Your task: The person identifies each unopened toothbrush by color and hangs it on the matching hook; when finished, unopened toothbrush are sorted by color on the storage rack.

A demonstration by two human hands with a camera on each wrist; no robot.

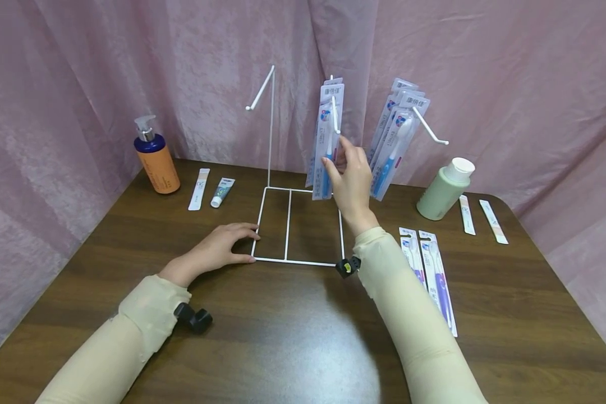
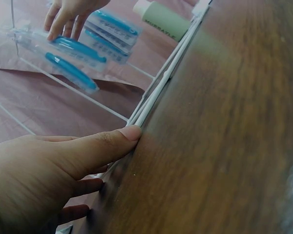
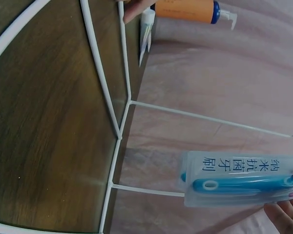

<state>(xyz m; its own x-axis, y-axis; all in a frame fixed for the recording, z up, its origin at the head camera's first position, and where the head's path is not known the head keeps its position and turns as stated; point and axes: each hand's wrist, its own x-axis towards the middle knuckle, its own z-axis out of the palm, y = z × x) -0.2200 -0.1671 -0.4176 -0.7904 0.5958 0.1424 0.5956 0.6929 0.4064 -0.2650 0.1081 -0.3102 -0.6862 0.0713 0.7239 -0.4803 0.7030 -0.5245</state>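
Observation:
A white wire rack (image 1: 271, 140) stands on the brown table, its flat base (image 1: 288, 224) towards me. My left hand (image 1: 249, 242) rests on the base's near left corner, the straight thumb (image 2: 107, 144) pressed along the wire (image 2: 166, 78). My right hand (image 1: 337, 154) is raised to the middle hook and pinches a blue toothbrush pack (image 1: 325, 129) hanging there; the same pack (image 3: 239, 185) shows in the right wrist view between my fingertips. Several more blue packs (image 1: 396, 140) hang on the right hook. The left hook is bare.
Two purple toothbrush packs (image 1: 431, 275) lie right of my right forearm. A green bottle (image 1: 444, 191) and two thin strips (image 1: 467, 215) are at the back right. An orange pump bottle (image 1: 156, 160), a flat pack (image 1: 199, 189) and a small tube (image 1: 222, 192) are at the back left. Pink curtain surrounds the table.

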